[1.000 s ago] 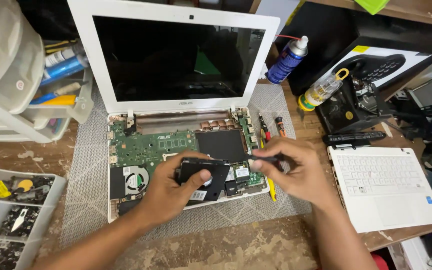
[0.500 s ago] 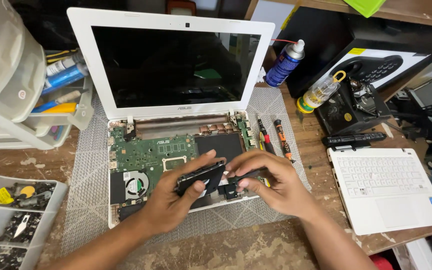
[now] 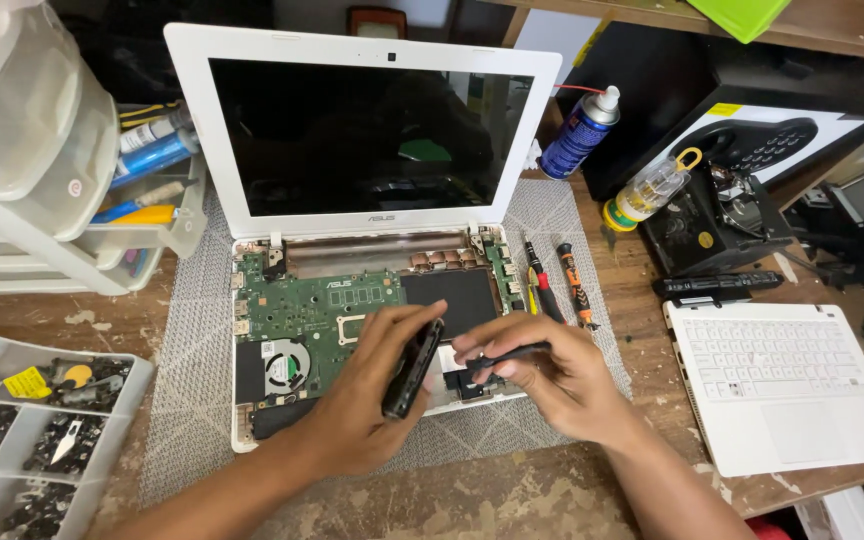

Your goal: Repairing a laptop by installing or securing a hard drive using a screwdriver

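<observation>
At the centre of the frame, a left hand [image 3: 372,400] lifts a flat black part [image 3: 413,368] on edge above an opened white laptop [image 3: 352,300], fingers [image 3: 404,322] curled around it. The right hand [image 3: 552,380] pinches a slim black tool [image 3: 512,353] between thumb and fingertips, its tip at the laptop's lower edge. Two screwdrivers [image 3: 562,285] lie just right on the grey mat [image 3: 192,340] covering the bench [image 3: 512,500].
</observation>
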